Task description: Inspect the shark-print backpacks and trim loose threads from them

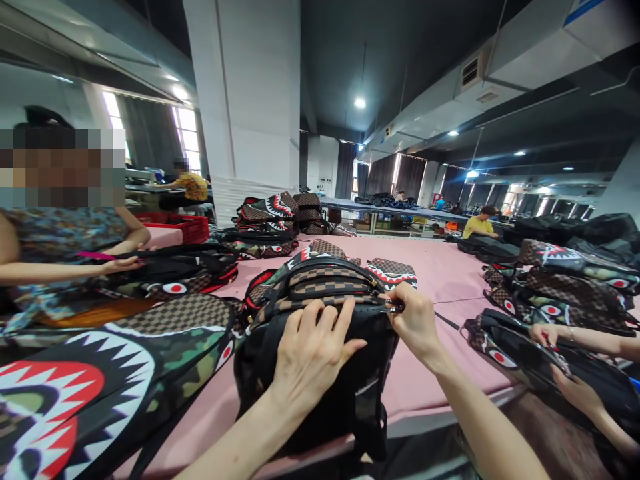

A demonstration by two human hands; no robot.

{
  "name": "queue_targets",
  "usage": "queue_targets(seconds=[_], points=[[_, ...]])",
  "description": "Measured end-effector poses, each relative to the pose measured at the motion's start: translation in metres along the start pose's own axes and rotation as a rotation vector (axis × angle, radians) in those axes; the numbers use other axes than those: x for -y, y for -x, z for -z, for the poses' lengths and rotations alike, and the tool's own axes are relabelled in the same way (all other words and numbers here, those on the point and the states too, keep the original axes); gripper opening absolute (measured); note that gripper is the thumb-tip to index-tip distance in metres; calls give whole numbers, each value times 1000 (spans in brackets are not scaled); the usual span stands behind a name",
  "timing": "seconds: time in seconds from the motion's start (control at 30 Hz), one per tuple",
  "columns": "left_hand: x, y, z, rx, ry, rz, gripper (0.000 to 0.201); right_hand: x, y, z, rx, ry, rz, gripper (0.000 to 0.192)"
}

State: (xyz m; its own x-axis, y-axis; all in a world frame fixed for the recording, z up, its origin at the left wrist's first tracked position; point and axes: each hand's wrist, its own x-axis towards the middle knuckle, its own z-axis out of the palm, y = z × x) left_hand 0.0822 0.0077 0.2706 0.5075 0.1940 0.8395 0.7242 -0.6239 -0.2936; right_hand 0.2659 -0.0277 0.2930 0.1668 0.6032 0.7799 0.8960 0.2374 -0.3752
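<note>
The backpack [320, 333] is standing on the pink table [440, 267], right in front of the person. The left hand [313, 353] is lying flat on top of the backpack with its fingers spread wide. The right hand [413, 317] is at the backpack's top right edge, and its fingertips are pinching the little metal zipper pull [395, 307]. Another shark-mouth bag [100, 387] is lying just left of the backpack.

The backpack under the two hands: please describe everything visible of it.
The backpack stands upright at the near edge of the pink table. Its near side is black fabric, its far side brown checkered with red trim and a shark-mouth print. The left hand lies flat on its top; the right hand pinches something small, seemingly a zipper pull, at the top right.
</note>
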Motion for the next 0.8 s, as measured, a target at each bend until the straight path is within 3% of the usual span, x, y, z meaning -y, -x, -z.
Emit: queue_targets(seconds=[0.27,0.4,0.5,0.63,0.8], points=[[7,-9,-12,-45,52,38,39,-2,-8,-4,25,59,1,12],[4,0,-15,-105,37,1,42,1,-15,-10,24,357,46,14],[5,8,-14,-126,65,-5,42,0,-22,-13,106,462,19,21],[9,12,-10,-143,131,2,42,-5,-35,-11,210,75,0,10],[12,12,-11,-77,95,-8,45,0,-57,-28,243,-419,-36,27]])
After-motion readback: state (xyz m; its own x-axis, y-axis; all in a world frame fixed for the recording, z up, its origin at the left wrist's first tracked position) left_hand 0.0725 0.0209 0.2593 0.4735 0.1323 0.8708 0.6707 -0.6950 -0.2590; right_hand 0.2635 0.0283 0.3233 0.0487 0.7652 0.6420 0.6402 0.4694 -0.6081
